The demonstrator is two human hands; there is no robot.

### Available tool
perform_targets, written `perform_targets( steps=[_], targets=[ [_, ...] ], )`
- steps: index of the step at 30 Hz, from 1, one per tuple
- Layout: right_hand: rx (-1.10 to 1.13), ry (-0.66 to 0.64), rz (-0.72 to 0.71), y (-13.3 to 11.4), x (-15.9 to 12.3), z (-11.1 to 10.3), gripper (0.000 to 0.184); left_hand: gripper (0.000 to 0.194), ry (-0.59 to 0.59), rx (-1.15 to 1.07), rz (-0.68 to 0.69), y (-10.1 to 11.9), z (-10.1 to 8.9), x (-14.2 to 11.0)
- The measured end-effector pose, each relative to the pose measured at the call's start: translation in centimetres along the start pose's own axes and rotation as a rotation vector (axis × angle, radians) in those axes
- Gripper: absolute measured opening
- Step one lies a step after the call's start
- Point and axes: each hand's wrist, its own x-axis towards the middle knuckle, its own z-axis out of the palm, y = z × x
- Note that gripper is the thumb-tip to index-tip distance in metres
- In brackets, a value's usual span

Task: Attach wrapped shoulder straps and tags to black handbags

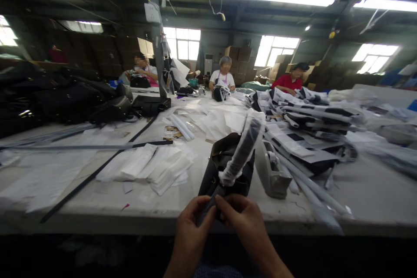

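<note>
My left hand [193, 226] and my right hand [239, 221] meet at the table's near edge, both pinched on the bare end of a dark strap [208, 202]. The strap rises up and right, its upper length wrapped in white paper [243, 147]. Just behind it stands a small black handbag [224, 167] with its mouth open. A grey tape dispenser [272, 171] sits right of the bag.
Flat white paper packets [153, 167] lie to the left, with long black straps [97, 171] across the table [374, 191]. Paper-wrapped straps [309, 126] are heaped on the right, black bags [74, 100] on the left. Three people sit at the far end.
</note>
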Motion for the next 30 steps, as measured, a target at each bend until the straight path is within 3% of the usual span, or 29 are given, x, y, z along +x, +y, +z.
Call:
perform_targets(
  steps=[4, 7, 10, 13, 20, 26, 30],
  targets=[
    [-0.086, -0.031, -0.003, -0.4, 0.1, -0.5, 0.043, 0.024, -0.048, -0.041, -0.02, 0.5, -0.5, -0.2],
    [-0.017, -0.148, -0.028, -0.6, -0.4, -1.2, 0.037, 0.026, -0.078, -0.068, -0.047, 0.9, -1.0, -0.2],
    [0.069, -0.199, 0.037, -0.5, -0.8, -1.9, 0.034, 0.027, -0.093, -0.079, -0.073, 1.2, -1.3, -0.1],
    [0.082, -0.174, 0.097, -0.1, -1.1, -2.3, 0.039, 0.027, -0.109, -0.076, -0.087, 1.5, -1.4, -0.1],
    [0.011, -0.158, 0.035, 1.0, -1.1, -2.4, 0.037, 0.029, -0.124, -0.1, -0.139, 2.0, -1.4, -0.1],
    [-0.046, -0.116, 0.016, 1.8, -0.9, -2.5, 0.035, 0.046, -0.176, -0.2, -0.359, 2.2, -1.4, -0.1],
    [-0.04, -0.049, 0.01, 2.5, -1.3, -1.9, 0.035, 0.046, -0.23, -0.245, -0.419, 1.7, -1.4, 0.0]
  ],
)
